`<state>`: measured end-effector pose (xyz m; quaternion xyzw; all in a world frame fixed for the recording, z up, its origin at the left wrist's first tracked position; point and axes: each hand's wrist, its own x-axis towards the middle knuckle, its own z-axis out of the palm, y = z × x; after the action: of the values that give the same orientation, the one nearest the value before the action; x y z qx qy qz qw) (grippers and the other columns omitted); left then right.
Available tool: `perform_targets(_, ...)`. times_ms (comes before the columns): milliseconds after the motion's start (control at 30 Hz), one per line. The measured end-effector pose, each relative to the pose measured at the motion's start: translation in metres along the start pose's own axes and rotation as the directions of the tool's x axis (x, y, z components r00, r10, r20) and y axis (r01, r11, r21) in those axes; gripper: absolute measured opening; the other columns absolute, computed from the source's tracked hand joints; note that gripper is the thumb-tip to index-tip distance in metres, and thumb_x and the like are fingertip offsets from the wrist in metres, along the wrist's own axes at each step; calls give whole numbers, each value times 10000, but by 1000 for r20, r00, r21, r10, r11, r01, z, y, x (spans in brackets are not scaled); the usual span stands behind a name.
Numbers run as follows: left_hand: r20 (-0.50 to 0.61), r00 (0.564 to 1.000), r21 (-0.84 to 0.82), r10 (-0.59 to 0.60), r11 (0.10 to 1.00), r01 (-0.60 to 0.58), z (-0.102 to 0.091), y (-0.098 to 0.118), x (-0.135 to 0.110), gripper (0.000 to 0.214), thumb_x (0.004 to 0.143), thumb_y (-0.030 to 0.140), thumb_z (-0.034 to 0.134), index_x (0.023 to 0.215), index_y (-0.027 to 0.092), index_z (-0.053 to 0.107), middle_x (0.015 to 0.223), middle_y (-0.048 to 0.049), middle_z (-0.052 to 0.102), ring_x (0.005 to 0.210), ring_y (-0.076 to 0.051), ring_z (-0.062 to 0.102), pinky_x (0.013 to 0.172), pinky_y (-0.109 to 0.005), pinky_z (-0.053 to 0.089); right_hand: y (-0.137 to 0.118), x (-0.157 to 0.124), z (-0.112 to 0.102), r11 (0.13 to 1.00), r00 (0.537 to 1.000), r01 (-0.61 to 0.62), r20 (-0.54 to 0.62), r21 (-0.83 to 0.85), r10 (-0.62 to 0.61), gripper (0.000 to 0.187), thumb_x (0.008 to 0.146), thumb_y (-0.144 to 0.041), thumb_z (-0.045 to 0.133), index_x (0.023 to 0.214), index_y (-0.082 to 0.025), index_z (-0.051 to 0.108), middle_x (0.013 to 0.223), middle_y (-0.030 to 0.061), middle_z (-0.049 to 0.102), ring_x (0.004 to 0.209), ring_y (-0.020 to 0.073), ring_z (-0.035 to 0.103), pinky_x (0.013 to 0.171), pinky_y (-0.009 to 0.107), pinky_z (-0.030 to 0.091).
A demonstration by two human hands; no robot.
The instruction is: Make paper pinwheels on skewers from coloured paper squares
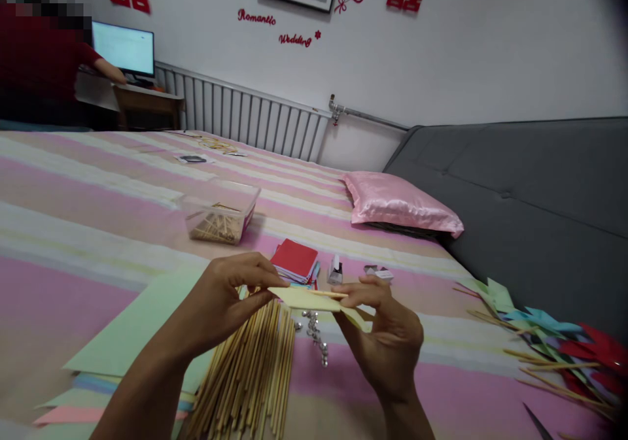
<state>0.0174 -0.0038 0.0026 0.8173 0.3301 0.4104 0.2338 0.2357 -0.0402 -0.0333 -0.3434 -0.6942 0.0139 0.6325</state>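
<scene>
Above a striped bed: yellow paper between two hands

The left hand pinched the left corner of the yellow paper, while the right hand grasped its other end, where a bent flap showed. Whether the slim pale line along the upper edge was a stick or a crease could not be told.

Judged from the layout, the work was under way but incomplete. At the right lay a heap of coloured paper shapes with sticks, apparently finished pieces, their number obscured by overlap. The yellow paper seemed only partly shaped. Much material appeared unused: a loose bundle of sticks near the left hand, a pile of large coloured sheets farther left, and a red-topped stack of paper squares beyond the hands. A clear box held short thin pieces, and small silvery beads lay below the paper
</scene>
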Motion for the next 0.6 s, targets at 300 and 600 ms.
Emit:
perform_targets(300,43,999,-59,-31,998,33,1,0,0,154,807,182,589,860,197,733,785,-42,666,716,-146,613,624,-250,463,-2,-1,1,995,998,-46,-54,-86,41,266,676,-98,738,814,-227,551,750,-32,687,708,167,655,875,396,397)
perform_targets(600,254,936,49,-243,970,239,6,1,3,261,888,291,450,812,164,666,707,-16,638,666,-147,575,625,-244,430,5,3,-2,902,891,-430,-139,40,431,207,693,-228,735,835,-201,586,764,-3,623,698,151,595,633,278,488)
